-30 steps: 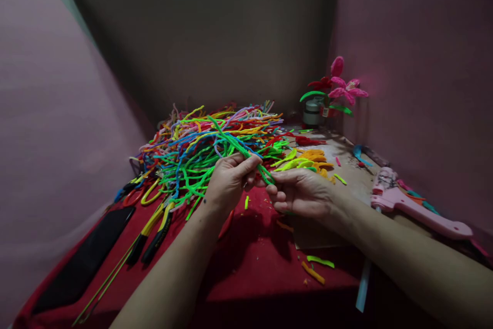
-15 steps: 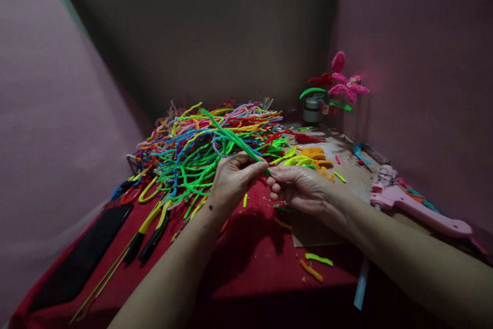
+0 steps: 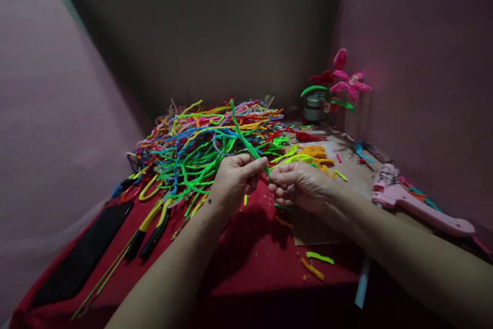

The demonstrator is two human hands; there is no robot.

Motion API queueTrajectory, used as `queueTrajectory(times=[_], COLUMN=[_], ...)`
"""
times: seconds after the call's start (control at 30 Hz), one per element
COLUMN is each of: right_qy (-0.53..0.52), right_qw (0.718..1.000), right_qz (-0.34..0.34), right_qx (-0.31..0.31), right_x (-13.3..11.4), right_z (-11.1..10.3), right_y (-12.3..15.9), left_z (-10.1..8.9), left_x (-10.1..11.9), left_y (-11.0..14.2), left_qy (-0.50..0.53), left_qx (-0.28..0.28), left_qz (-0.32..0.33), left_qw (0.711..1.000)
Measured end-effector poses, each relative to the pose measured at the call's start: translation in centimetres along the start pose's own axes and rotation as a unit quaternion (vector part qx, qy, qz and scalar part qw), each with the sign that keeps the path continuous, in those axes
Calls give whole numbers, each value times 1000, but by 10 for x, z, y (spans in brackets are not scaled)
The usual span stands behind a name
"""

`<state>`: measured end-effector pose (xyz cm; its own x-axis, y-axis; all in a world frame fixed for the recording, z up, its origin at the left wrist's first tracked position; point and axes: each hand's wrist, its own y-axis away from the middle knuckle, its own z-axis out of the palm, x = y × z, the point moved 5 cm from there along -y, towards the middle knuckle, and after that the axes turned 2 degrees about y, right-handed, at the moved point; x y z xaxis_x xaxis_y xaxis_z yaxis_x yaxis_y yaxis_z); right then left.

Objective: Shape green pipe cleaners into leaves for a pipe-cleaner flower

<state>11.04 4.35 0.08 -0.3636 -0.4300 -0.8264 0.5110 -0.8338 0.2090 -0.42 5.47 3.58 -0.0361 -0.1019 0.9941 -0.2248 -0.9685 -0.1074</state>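
Note:
A green pipe cleaner (image 3: pixel 245 140), which looks doubled over part of its length, slants up and away from my fingers. My left hand (image 3: pixel 239 174) pinches it between thumb and forefinger near its lower end. Right beside it, my right hand (image 3: pixel 295 182) has its thumb and fingertips closed on the bottom tip of the same piece. Behind my hands spreads a big heap of pipe cleaners (image 3: pixel 192 165) in many colours, mostly green at the front. Yellow-green and orange shaped pieces (image 3: pixel 316 153) lie just beyond my right hand.
Yellow-and-black pliers (image 3: pixel 154 226), a black phone-like slab (image 3: pixel 84 254) and scissors handles (image 3: pixel 148 190) lie at left on the red cloth (image 3: pixel 246 267). A pink glue gun (image 3: pixel 419 206) with its glue stick (image 3: pixel 362 283) rests at right. Pink flowers (image 3: pixel 350 82) stand at the back right.
The green pipe cleaner has turned more upright, its far end swinging to the right. My hands keep their pinch, with the right fingers slightly lower on the tip.

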Motion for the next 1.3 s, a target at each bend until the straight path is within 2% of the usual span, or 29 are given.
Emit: queueTrajectory(times=[0.13, 0.3, 0.5, 0.77, 1.07, 1.2, 1.3], right_qy=[7, -15, -17, -73, -93, -77, -67], right_qw=[1000, 999, 998, 984, 988, 993, 996], right_qz=[-7, 7, 29, 96, 68, 38, 23], right_qx=[6, -36, -54, -129, -101, -77, -54], right_x=[0, 2, 3, 11, 12, 9, 8], right_z=[-1, -1, 2, 6, 4, 3, 2], right_y=[0, -2, -1, 3, -1, -3, -3], left_z=[-1, -2, -4, -2, -2, 0, 0], left_x=[-2, -1, -3, -3, -5, -5, -2], left_y=[0, 0, -1, 0, -1, -1, 0], left_qy=[21, 30, 52, 35, 37, 4, -30], left_qx=[-2, -1, -7, -23, -34, -47, -29], left_qz=[-3, -8, -21, -6, -7, -13, -2], left_qw=[1000, 1000, 998, 999, 999, 999, 999])
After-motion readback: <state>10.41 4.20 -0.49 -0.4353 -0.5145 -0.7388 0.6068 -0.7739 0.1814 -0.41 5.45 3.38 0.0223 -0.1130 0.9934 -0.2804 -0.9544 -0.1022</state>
